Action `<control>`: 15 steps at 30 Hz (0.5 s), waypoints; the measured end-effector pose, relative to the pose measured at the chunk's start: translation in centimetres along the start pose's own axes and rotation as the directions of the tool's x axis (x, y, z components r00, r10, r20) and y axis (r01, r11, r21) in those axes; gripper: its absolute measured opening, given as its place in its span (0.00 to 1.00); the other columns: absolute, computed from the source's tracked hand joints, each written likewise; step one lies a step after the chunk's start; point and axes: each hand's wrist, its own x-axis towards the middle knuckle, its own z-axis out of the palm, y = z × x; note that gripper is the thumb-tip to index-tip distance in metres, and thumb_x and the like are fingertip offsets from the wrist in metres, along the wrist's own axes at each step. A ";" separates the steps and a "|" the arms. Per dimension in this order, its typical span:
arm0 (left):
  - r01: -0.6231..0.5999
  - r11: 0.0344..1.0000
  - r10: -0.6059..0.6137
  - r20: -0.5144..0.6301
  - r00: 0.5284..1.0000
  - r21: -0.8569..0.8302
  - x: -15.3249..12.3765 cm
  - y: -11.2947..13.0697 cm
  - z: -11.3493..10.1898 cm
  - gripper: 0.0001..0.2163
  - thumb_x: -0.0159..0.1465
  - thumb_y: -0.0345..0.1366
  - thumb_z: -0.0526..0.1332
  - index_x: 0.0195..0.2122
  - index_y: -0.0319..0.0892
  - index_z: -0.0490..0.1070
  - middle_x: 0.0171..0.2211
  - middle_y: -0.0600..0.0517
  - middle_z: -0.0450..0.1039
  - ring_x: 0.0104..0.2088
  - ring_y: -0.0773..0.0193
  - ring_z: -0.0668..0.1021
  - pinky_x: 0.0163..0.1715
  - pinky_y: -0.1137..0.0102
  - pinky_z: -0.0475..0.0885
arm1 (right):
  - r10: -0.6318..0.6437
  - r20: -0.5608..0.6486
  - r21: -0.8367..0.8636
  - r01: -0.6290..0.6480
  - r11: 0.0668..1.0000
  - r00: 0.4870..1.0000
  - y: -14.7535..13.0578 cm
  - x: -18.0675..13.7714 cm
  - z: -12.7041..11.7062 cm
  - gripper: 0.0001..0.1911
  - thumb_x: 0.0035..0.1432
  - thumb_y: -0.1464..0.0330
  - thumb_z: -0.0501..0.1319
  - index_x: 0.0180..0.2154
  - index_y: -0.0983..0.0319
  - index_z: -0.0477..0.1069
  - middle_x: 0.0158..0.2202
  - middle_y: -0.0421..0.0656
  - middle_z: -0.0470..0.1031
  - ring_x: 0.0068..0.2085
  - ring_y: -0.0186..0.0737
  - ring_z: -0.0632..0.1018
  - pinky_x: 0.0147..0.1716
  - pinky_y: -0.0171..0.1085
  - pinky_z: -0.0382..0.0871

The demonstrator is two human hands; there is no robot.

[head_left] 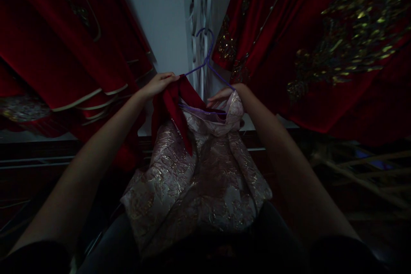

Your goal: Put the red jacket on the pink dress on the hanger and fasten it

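In the middle of the head view a pale pink brocade dress with a shiny metallic pattern hangs from a thin purple hanger. A red cloth piece with a pointed end lies over the dress's left shoulder. My left hand is closed on the red cloth near the hanger's left arm. On the other side my right hand reaches behind the dress's right shoulder, its fingers stretched out toward the neckline. The dress's shoulder and the hanger partly hide that hand.
Red garments with gold trim hang on the left. To the right hangs red cloth with gold sequins. A white metal scroll frame stands behind the hanger, before a pale wall. Slatted bars show dimly at lower right.
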 end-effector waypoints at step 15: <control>-0.280 0.900 0.381 -0.291 0.878 0.333 -1.6 -2.4 3.4 0.18 0.64 0.50 0.54 0.26 0.42 0.66 0.29 0.51 0.69 0.36 0.63 0.73 0.43 0.66 0.67 | 0.125 0.209 0.054 -0.139 0.989 0.970 0.4 0.0 2.6 0.15 0.42 0.59 0.70 0.25 0.64 0.73 0.25 0.44 0.76 0.31 0.38 0.76 0.30 0.37 0.69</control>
